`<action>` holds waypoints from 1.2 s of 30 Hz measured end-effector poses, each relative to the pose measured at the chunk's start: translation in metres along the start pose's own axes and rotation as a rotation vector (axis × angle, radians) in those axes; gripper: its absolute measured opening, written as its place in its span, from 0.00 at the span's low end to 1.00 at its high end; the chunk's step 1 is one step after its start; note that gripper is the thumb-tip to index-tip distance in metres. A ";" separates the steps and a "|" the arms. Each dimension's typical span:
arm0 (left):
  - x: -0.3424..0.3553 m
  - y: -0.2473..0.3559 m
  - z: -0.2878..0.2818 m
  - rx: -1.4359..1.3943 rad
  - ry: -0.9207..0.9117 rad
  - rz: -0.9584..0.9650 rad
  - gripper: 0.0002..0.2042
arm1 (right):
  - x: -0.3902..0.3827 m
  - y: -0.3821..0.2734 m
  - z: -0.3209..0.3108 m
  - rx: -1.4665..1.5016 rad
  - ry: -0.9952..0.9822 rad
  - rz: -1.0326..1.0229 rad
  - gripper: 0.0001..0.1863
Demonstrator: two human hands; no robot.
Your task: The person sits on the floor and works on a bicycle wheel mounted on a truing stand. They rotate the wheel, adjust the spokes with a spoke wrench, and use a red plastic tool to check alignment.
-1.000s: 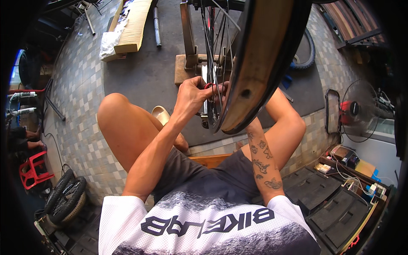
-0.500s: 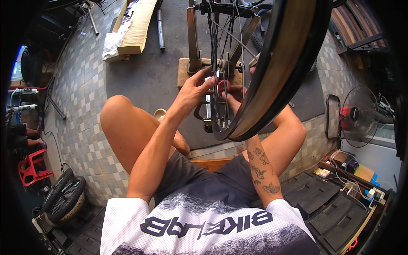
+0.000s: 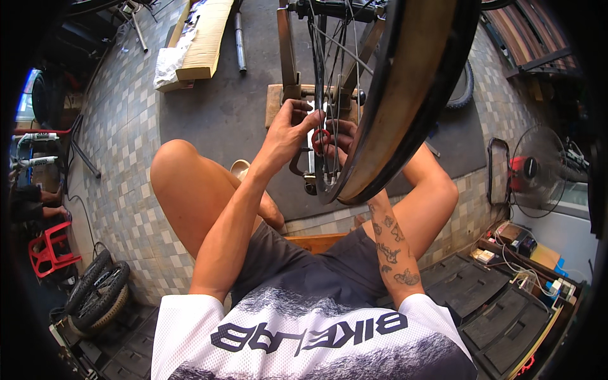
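Left hand and right hand flank a red ring-shaped tool at one o'clock's black-and-tan spoked wheel; cannot tell whether either grips.

a bicycle wheel stands upright, turned nearly edge-on, from the top edge right of centre down to the middle of the frame. its rim is black-edged with a worn tan band along the outer face, lowest just below the centre. thin, mostly dark spokes run up from the rim's left side to a black hub at top centre. a small, red, ring-shaped tool sits among their lower ends, partly covered; whether it grips one cannot be told.
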State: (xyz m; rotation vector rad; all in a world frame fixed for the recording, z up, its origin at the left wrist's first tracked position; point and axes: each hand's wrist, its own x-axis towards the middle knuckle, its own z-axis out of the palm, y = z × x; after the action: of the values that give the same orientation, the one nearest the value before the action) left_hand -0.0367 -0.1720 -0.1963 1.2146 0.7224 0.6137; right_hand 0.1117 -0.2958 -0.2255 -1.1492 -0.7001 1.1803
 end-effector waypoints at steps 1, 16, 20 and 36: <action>0.004 0.001 -0.004 0.078 -0.040 -0.083 0.25 | 0.003 0.001 0.000 0.021 -0.027 0.011 0.25; 0.001 -0.004 0.003 0.000 -0.128 -0.104 0.15 | 0.014 0.006 -0.014 0.089 -0.193 0.036 0.26; 0.002 -0.001 0.003 0.381 -0.096 -0.035 0.16 | 0.015 0.010 -0.013 0.067 -0.123 0.001 0.20; 0.012 0.001 0.001 -0.020 -0.090 -0.017 0.32 | -0.006 -0.004 0.002 -0.029 0.147 -0.008 0.18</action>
State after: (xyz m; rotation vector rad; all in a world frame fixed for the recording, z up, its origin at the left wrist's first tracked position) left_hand -0.0283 -0.1634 -0.1974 1.2085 0.6493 0.5476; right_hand 0.1093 -0.3012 -0.2203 -1.2424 -0.6103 1.0699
